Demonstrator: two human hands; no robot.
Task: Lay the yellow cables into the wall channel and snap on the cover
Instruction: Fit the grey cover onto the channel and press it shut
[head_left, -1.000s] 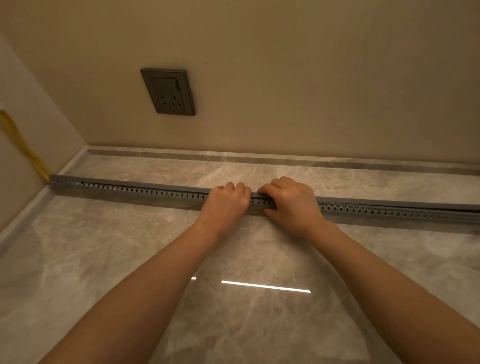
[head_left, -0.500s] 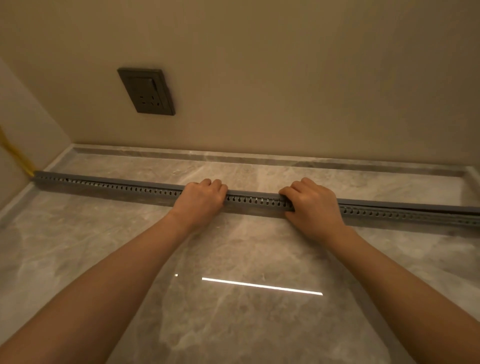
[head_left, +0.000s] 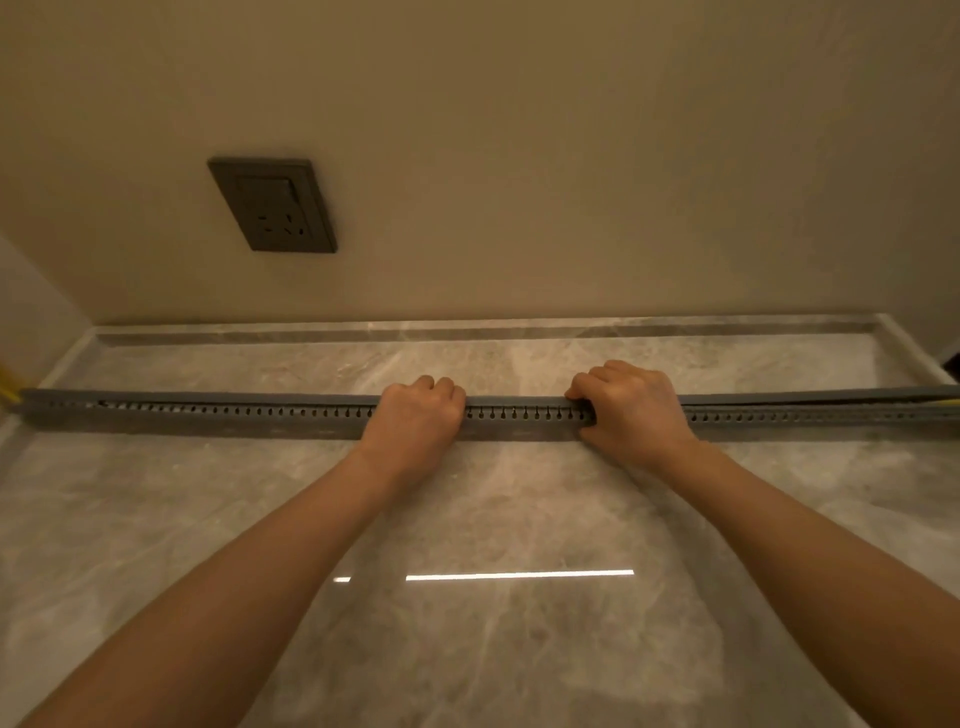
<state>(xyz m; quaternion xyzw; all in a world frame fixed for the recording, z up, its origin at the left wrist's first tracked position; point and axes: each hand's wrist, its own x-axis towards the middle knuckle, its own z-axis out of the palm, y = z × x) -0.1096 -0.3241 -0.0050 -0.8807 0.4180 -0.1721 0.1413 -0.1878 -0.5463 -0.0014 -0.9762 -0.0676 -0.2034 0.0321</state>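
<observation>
A long grey slotted channel lies across the marble surface from left edge to right edge. Its grey cover sits along the top; at the far right the cover stands slightly lifted off the channel. My left hand is curled over the channel and cover near the middle. My right hand grips them a little further right, fingers over the top. Yellow cable shows at the left end and as a sliver under the lifted cover at the right end. The rest of the cable is hidden inside.
A dark wall socket sits on the beige wall above left. A raised marble ledge runs along the wall behind the channel. Side walls close in at the left and right.
My hands have moved apart along the cover, the right one sliding rightward. The view has shifted right, so the channel's right end with the lifted cover now shows.
</observation>
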